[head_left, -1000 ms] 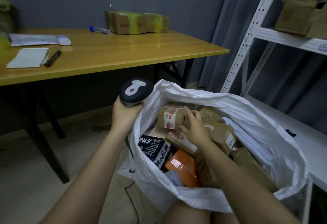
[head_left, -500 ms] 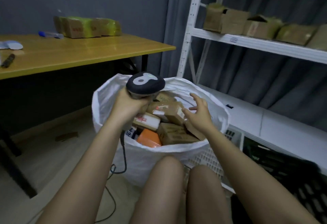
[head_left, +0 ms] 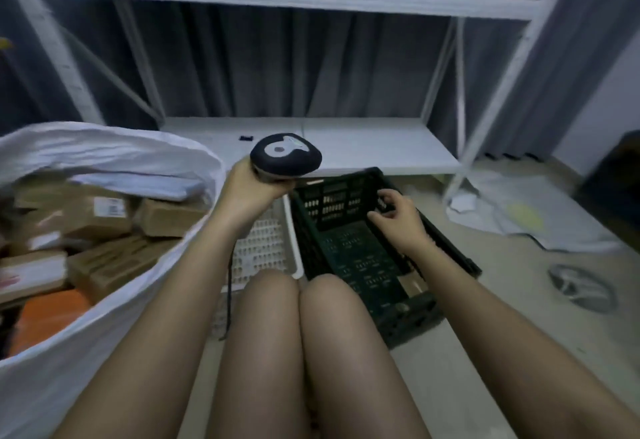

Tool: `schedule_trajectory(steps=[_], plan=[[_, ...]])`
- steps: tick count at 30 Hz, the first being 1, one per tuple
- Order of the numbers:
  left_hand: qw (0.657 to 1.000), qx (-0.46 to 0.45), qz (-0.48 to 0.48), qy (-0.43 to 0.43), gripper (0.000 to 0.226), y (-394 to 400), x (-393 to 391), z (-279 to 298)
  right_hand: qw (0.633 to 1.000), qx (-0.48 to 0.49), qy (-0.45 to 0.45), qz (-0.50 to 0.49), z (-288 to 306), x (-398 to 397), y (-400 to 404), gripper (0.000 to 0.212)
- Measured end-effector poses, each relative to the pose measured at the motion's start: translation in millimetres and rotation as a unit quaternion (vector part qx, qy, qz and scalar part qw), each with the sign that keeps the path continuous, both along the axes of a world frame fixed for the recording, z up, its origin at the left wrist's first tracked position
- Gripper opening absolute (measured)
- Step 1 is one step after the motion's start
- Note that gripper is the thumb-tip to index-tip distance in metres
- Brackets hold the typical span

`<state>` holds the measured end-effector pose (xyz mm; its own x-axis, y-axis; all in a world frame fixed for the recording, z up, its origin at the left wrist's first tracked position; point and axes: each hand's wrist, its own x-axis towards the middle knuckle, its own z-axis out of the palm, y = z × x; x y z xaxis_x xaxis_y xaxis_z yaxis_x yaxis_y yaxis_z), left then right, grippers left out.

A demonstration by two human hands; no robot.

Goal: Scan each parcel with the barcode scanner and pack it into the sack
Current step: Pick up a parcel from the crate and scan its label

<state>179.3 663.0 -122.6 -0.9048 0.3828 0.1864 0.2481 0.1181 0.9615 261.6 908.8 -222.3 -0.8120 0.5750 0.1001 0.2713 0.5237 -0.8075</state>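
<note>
Barcode scanner (head_left: 286,157) sat at frame centre, left hand (head_left: 250,189) wrapped around its grip, head raised above the crates. Sack (head_left: 114,158) filled the left of the frame, heaped with parcels (head_left: 104,213) to the rim. Right hand (head_left: 398,217) hovered over the black crate (head_left: 363,251) right of centre, fingers loosely curled, holding nothing. White crate (head_left: 266,248) lay beside it.

Risks, as judged: the full sack could spill parcels over its slumped edge; the scanner cable (head_left: 228,300) trailing by the knee could snag. The crate showed no obvious parcel; blur prevented certainty.
</note>
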Motion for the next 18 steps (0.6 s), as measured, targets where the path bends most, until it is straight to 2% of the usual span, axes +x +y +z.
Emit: schedule_trajectory(steps=[7,13,15,18], plan=[[0.985,-0.054,-0.132,-0.093,0.055,112,-73,-84,0.979,-0.025,-0.187,-0.076,-109,-1,92,0.052],[0.963,-0.107,-0.205,-0.142,0.050,187,-133,-157,0.925,0.001,-0.368,-0.095,-207,-33,153,0.044],[0.955,-0.128,-0.225,-0.148,0.053,204,-150,-177,0.903,0.012,-0.418,-0.092,-238,-40,170,0.050],[0.947,-0.138,-0.238,-0.166,0.050,223,-167,-204,0.871,0.005,-0.483,-0.087,-285,-46,190,0.077]])
